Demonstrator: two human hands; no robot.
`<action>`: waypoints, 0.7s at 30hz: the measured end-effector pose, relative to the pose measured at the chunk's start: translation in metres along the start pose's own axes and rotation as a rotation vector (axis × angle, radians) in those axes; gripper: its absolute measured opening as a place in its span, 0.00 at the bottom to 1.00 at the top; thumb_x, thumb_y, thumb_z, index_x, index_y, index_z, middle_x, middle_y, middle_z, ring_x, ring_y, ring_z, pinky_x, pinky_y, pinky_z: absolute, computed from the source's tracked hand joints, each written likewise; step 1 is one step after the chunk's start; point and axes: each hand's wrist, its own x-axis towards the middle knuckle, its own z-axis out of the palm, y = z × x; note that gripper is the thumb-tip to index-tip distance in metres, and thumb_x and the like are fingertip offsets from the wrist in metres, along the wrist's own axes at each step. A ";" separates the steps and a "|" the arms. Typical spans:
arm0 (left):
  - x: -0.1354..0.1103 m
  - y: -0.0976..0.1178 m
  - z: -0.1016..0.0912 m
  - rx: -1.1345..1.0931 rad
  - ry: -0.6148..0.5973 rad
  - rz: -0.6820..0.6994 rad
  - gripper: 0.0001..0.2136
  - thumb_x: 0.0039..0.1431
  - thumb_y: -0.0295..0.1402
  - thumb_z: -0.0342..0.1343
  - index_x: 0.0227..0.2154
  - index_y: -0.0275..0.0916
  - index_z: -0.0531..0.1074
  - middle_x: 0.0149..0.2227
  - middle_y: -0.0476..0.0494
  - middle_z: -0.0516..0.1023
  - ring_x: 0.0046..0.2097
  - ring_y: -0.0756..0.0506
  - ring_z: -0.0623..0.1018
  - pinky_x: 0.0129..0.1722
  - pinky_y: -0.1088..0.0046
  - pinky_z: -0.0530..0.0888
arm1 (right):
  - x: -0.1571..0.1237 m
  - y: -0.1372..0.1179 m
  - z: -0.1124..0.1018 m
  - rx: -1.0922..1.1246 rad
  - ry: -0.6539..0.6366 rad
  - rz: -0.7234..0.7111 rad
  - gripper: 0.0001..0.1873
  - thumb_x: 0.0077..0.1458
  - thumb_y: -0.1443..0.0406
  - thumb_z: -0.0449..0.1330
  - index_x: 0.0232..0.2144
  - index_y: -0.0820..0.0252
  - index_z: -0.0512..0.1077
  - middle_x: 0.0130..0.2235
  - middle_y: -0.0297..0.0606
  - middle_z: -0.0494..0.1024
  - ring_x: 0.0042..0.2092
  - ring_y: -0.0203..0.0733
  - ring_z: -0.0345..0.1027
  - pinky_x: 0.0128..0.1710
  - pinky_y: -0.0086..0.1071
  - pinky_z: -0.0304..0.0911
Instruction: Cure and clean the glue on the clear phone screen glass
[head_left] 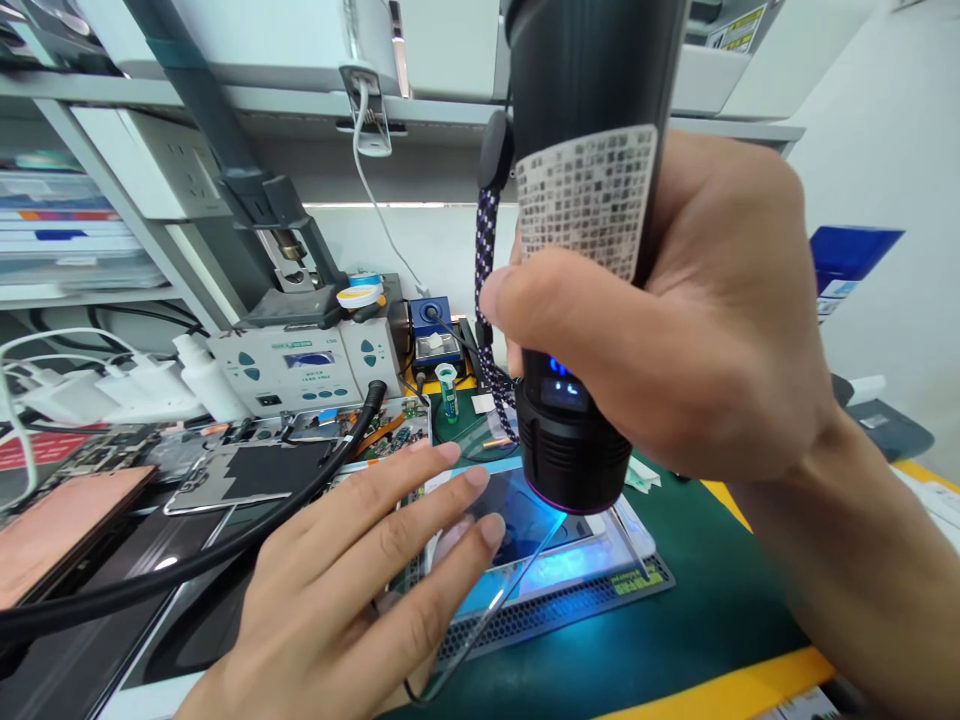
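Note:
My right hand [697,330] grips a thick black torch [581,250], head down, with a perforated metal stencil [585,195] pressed against its barrel. The torch throws blue-violet light onto a phone [525,520] lying flat on a ribbed work pad [570,600]. A braided purple-white lanyard [486,300] hangs from the torch. My left hand [352,590] lies flat with fingers spread, its fingertips resting on the left end of the phone. A thin wire or tweezers [480,625] lies across the pad near my left fingers.
A green mat [712,600] with a yellow edge covers the bench. At the back left stand a grey rework station [300,365], a white bottle [206,375], opened phone parts [247,470] and a thick black hose [187,560]. A blue box [847,260] sits far right.

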 end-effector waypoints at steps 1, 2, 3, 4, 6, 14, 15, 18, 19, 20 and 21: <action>0.000 0.001 -0.001 0.006 -0.001 -0.015 0.15 0.65 0.27 0.57 0.53 0.37 0.75 0.58 0.38 0.79 0.64 0.36 0.71 0.60 0.53 0.74 | 0.000 -0.001 0.000 -0.008 0.004 -0.008 0.19 0.51 0.64 0.63 0.15 0.51 0.59 0.22 0.30 0.71 0.25 0.41 0.68 0.22 0.36 0.61; 0.000 0.002 -0.001 0.004 -0.003 -0.031 0.15 0.65 0.27 0.57 0.53 0.37 0.76 0.57 0.38 0.79 0.64 0.35 0.72 0.60 0.52 0.74 | 0.000 -0.001 0.000 -0.014 0.011 -0.014 0.19 0.50 0.64 0.63 0.15 0.51 0.59 0.22 0.30 0.71 0.25 0.41 0.68 0.22 0.36 0.61; 0.000 0.002 -0.002 -0.002 -0.006 -0.036 0.15 0.65 0.26 0.57 0.53 0.37 0.76 0.56 0.38 0.79 0.63 0.35 0.72 0.60 0.51 0.74 | -0.001 -0.002 0.000 -0.019 0.021 -0.017 0.19 0.50 0.64 0.63 0.16 0.51 0.58 0.22 0.30 0.71 0.25 0.41 0.68 0.21 0.37 0.60; 0.000 0.002 -0.002 -0.011 -0.008 -0.028 0.15 0.64 0.26 0.57 0.53 0.37 0.76 0.56 0.37 0.80 0.63 0.35 0.73 0.60 0.50 0.74 | -0.001 -0.003 0.000 -0.023 0.028 -0.017 0.19 0.49 0.64 0.64 0.15 0.51 0.58 0.22 0.31 0.71 0.24 0.41 0.67 0.20 0.37 0.59; 0.001 0.000 -0.002 -0.024 0.002 -0.021 0.16 0.63 0.27 0.58 0.53 0.37 0.76 0.55 0.37 0.80 0.62 0.34 0.73 0.59 0.50 0.74 | 0.000 -0.005 0.000 -0.036 0.042 -0.013 0.19 0.48 0.65 0.64 0.15 0.51 0.58 0.21 0.32 0.71 0.23 0.41 0.66 0.19 0.38 0.58; 0.018 0.008 0.023 -0.322 0.269 -0.278 0.16 0.54 0.16 0.59 0.43 0.39 0.78 0.42 0.44 0.85 0.44 0.45 0.84 0.49 0.70 0.80 | 0.000 -0.002 0.003 -0.028 0.084 0.028 0.17 0.50 0.65 0.66 0.16 0.51 0.64 0.21 0.31 0.72 0.24 0.41 0.66 0.20 0.38 0.60; 0.018 0.011 0.026 -0.404 0.279 -0.347 0.16 0.55 0.16 0.60 0.43 0.40 0.78 0.41 0.46 0.85 0.42 0.46 0.84 0.46 0.72 0.81 | 0.000 0.001 0.003 -0.009 0.094 0.036 0.17 0.50 0.65 0.66 0.16 0.51 0.65 0.21 0.30 0.72 0.23 0.41 0.66 0.20 0.37 0.61; 0.017 0.017 0.033 -0.588 0.268 -0.546 0.13 0.56 0.20 0.61 0.41 0.44 0.79 0.38 0.49 0.86 0.37 0.48 0.84 0.38 0.75 0.82 | 0.001 0.008 0.003 0.034 0.106 0.027 0.15 0.51 0.66 0.65 0.17 0.50 0.66 0.21 0.30 0.71 0.22 0.39 0.65 0.18 0.37 0.60; 0.017 0.019 0.034 -0.653 0.250 -0.616 0.12 0.57 0.21 0.62 0.40 0.44 0.80 0.37 0.50 0.86 0.36 0.48 0.84 0.38 0.75 0.82 | 0.002 0.010 0.004 0.033 0.108 0.018 0.15 0.50 0.66 0.65 0.17 0.50 0.65 0.21 0.31 0.71 0.22 0.39 0.64 0.17 0.37 0.60; 0.018 0.020 0.034 -0.734 0.232 -0.694 0.11 0.58 0.23 0.62 0.40 0.45 0.81 0.37 0.50 0.86 0.36 0.47 0.85 0.37 0.74 0.82 | 0.003 0.011 0.004 0.024 0.112 0.011 0.15 0.50 0.66 0.64 0.17 0.50 0.64 0.21 0.31 0.70 0.21 0.39 0.63 0.17 0.36 0.59; 0.019 0.021 0.035 -0.836 0.214 -0.782 0.09 0.60 0.25 0.62 0.40 0.44 0.81 0.37 0.49 0.86 0.35 0.47 0.85 0.37 0.74 0.83 | 0.003 0.012 0.004 0.009 0.120 0.007 0.16 0.50 0.66 0.64 0.17 0.50 0.63 0.21 0.31 0.69 0.22 0.39 0.62 0.17 0.36 0.58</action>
